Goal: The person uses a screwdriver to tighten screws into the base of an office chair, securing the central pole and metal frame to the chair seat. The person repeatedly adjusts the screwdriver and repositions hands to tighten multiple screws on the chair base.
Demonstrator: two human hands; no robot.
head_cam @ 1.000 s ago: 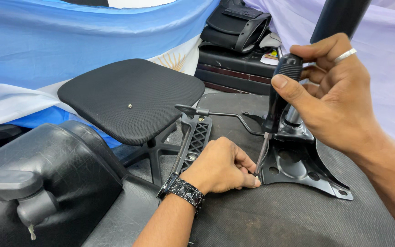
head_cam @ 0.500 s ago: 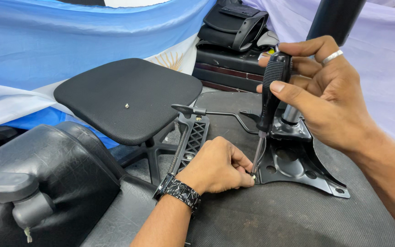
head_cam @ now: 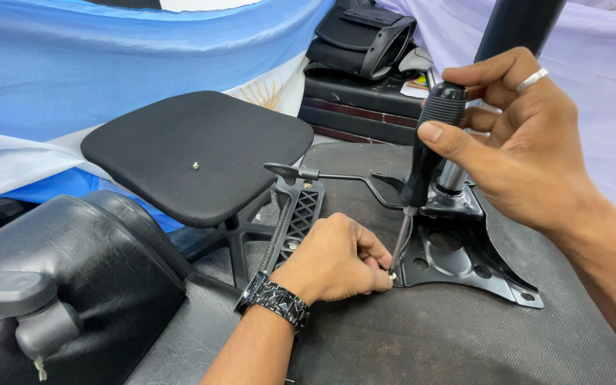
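A screw (head_cam: 392, 275) is pinched upright by the left hand (head_cam: 336, 260) at the near-left corner hole of the black metal plate (head_cam: 465, 260), which lies on the upturned seat underside (head_cam: 422, 342); it appears only started, not driven home. The black-handled screwdriver (head_cam: 422, 160) is gripped from above by the right hand (head_cam: 518, 142), its tip set on the screw head, while a hole at the plate's right corner appears unfilled.

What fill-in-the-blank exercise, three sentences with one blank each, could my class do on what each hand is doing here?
1. The right hand holds the black handle of a ____.
2. The left hand pinches a small screw at the corner of the black metal ____ under the shaft.
3. On the left wrist sits a dark studded ____.

Missing words: screwdriver; plate; watch
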